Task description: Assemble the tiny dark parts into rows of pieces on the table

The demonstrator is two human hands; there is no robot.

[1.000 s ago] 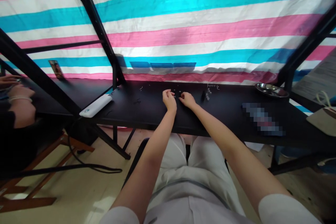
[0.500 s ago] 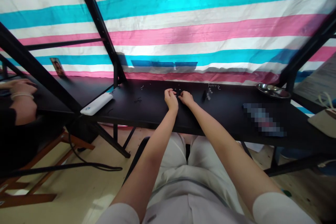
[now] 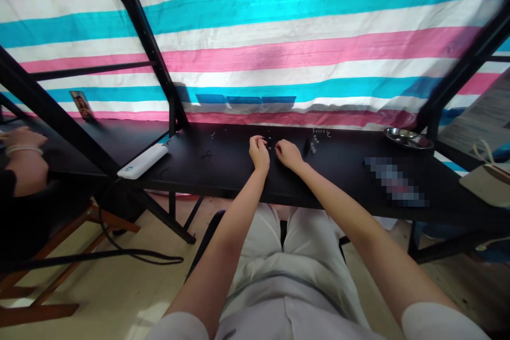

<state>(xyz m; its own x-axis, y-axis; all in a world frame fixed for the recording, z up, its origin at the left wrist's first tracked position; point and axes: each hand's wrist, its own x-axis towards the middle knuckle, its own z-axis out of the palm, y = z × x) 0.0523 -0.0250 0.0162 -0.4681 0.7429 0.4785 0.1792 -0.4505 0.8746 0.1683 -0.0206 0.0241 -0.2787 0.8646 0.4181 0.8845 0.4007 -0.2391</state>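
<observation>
My left hand (image 3: 259, 153) is over the middle of the black table (image 3: 235, 172), its fingers curled together around something too small to make out. Just right of it my right hand (image 3: 288, 154) rests with its fingers bent and pressed together; what they hold, if anything, is hidden. A small dark piece (image 3: 270, 143) with light spots shows between the two hands. Right of my right hand stands a small black object (image 3: 307, 146), beside a cluster of small clear pieces (image 3: 314, 144). Behind these lies a row of tiny light pieces (image 3: 321, 132).
A white case (image 3: 143, 161) lies left, near thin dark strips (image 3: 206, 154). On the right are a metal dish (image 3: 408, 138), a pixelated item (image 3: 394, 181) and a beige bag (image 3: 488, 183). Another person's hand (image 3: 24, 141) is far left. Black frame posts flank the table.
My right hand has moved slightly right, away from my left hand, and the dark piece between them now shows more clearly. The whole view has shifted a little.
</observation>
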